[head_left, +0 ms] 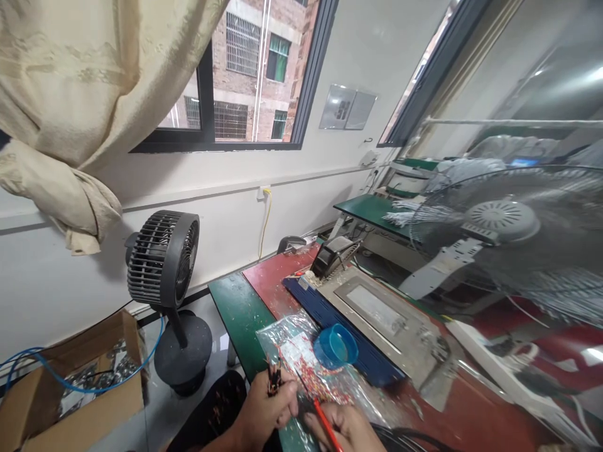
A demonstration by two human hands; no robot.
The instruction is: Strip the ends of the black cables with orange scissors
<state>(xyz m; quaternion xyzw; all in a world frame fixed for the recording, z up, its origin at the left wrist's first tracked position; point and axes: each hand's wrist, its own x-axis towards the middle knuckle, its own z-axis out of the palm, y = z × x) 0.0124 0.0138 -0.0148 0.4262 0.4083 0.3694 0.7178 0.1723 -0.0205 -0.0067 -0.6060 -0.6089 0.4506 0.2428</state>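
Note:
At the bottom edge my left hand (266,411) is closed round a small bundle of dark wires (274,377) whose ends stick up above my fingers. My right hand (346,428) is beside it, fingers closed on a thin red wire (325,427) that slants down to the right. Both hands rest at the near edge of a clear plastic bag (301,358) full of small red and white bits. A blue plastic cup (335,346) lies on the bag just beyond my hands.
A grey metal machine (381,314) on a blue base sits on the red and green workbench (235,307). A large desk fan (509,232) fills the right. A black floor fan (164,263) and a cardboard box (75,389) with blue cable stand on the left.

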